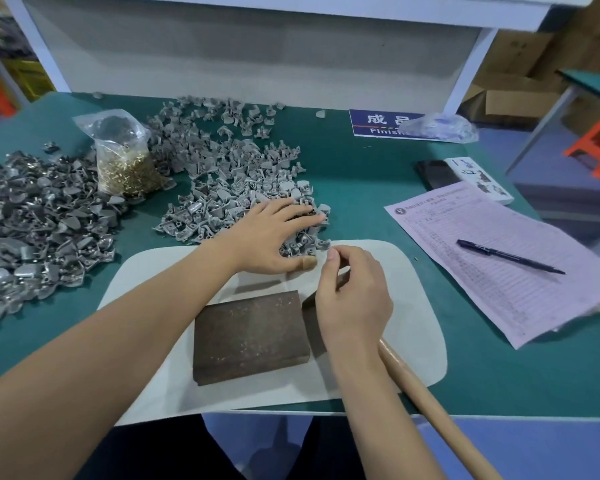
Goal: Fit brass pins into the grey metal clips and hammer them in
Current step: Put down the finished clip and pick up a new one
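Where right hand covers it, hammer head hidden.

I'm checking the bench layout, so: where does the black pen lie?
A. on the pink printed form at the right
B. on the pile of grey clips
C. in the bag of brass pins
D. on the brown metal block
A: the black pen lies across the pink printed form at the right of the table, apart from both hands.

Single head-worn wide-angle view, looking forward and steeply down at the green counter from close above; forearms enter from the bottom edge, shelf at top.
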